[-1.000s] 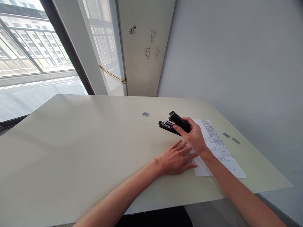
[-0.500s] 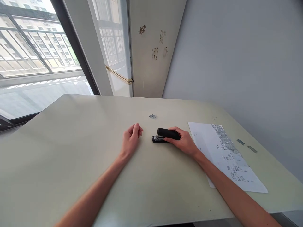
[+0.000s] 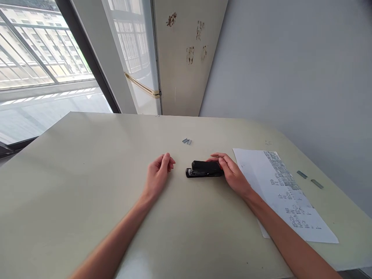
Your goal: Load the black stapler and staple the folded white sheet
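A black stapler [image 3: 203, 169] lies on the table, its top arm slightly raised over its base at the left end. My right hand [image 3: 232, 174] is around its rear end, with the fingers behind it and the thumb on the near side. To the left, my left hand [image 3: 159, 170] rests on the table, its fingers curled and the thumb on top. Nothing shows in that hand, and it is apart from the stapler. A few short strips of staples [image 3: 186, 142] lie beyond the stapler.
A printed sheet of paper [image 3: 279, 221] lies partly under my right forearm, with rows of staple strips [image 3: 281, 168] along its far edge. Two more strips [image 3: 302, 174] are at the right. The pale table [image 3: 72, 201] meets a wall on the right; a white fridge-like cabinet [image 3: 186, 85] stands behind.
My right hand has slid back to the stapler's rear end, its fingers looser, uncovering more of the stapler. The view has tilted down slightly; my left hand stays curled.
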Demonstrator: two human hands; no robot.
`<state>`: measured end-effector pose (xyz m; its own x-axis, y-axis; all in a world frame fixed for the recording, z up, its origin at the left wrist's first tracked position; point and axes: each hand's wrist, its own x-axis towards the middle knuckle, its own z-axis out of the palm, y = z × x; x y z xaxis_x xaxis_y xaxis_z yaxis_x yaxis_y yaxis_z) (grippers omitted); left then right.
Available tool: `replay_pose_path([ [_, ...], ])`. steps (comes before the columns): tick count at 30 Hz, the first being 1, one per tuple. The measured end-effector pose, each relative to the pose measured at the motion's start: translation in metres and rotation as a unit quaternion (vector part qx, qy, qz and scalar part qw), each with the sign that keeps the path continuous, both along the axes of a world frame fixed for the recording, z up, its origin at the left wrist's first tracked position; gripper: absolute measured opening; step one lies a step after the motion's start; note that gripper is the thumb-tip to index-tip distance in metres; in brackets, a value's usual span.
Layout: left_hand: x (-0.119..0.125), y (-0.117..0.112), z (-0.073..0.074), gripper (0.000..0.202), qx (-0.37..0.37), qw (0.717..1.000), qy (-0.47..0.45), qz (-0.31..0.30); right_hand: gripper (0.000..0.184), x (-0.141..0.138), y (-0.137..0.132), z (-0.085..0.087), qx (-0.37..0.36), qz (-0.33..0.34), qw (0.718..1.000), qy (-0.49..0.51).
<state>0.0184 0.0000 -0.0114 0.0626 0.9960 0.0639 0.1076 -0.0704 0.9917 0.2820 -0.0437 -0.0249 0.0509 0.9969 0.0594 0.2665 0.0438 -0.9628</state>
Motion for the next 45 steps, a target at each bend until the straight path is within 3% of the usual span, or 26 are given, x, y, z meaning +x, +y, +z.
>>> replay_pose_path([
  [10, -0.006, 0.005, -0.003, 0.042, 0.01, 0.998, 0.024, 0.064, 0.043, 0.007, 0.0, 0.007, -0.015, 0.028, 0.999, -0.025],
  [14, -0.005, 0.004, -0.002, 0.042, 0.006, 0.999, -0.001, 0.048, 0.044, 0.011, -0.006, 0.013, -0.021, 0.091, 0.987, -0.134],
  [20, 0.0, 0.002, -0.002, 0.038, -0.041, 0.991, -0.129, 0.009, 0.021, 0.001, -0.013, 0.015, 0.112, 0.05, 0.976, -0.179],
  [22, 0.003, 0.001, -0.001, 0.036, -0.097, 0.969, -0.227, 0.0, 0.017, -0.006, -0.015, 0.017, 0.196, 0.039, 0.962, -0.184],
  [25, 0.006, -0.002, 0.002, 0.041, -0.201, 0.913, -0.352, -0.035, 0.027, -0.02, -0.019, 0.023, 0.313, 0.026, 0.922, -0.225],
  [30, 0.006, -0.008, 0.006, 0.046, -0.302, 0.843, -0.435, -0.092, 0.041, -0.044, -0.029, 0.024, 0.408, 0.064, 0.849, -0.329],
  [33, 0.004, -0.011, 0.009, 0.033, -0.304, 0.824, -0.473, -0.07, 0.044, -0.054, -0.033, 0.021, 0.43, 0.081, 0.819, -0.371],
  [35, 0.004, -0.01, 0.01, 0.025, -0.294, 0.833, -0.464, -0.058, 0.047, -0.057, -0.035, 0.022, 0.449, 0.068, 0.811, -0.369],
  [38, 0.005, -0.007, 0.008, 0.018, -0.267, 0.861, -0.432, -0.043, 0.051, -0.058, -0.036, 0.028, 0.461, 0.03, 0.827, -0.319],
  [42, 0.005, -0.006, 0.004, 0.012, -0.202, 0.901, -0.385, 0.003, 0.041, -0.054, -0.038, 0.038, 0.384, -0.032, 0.898, -0.211],
  [45, 0.004, -0.013, 0.006, 0.029, -0.146, 0.94, -0.307, 0.011, 0.028, -0.049, -0.038, 0.038, 0.311, -0.07, 0.937, -0.141],
])
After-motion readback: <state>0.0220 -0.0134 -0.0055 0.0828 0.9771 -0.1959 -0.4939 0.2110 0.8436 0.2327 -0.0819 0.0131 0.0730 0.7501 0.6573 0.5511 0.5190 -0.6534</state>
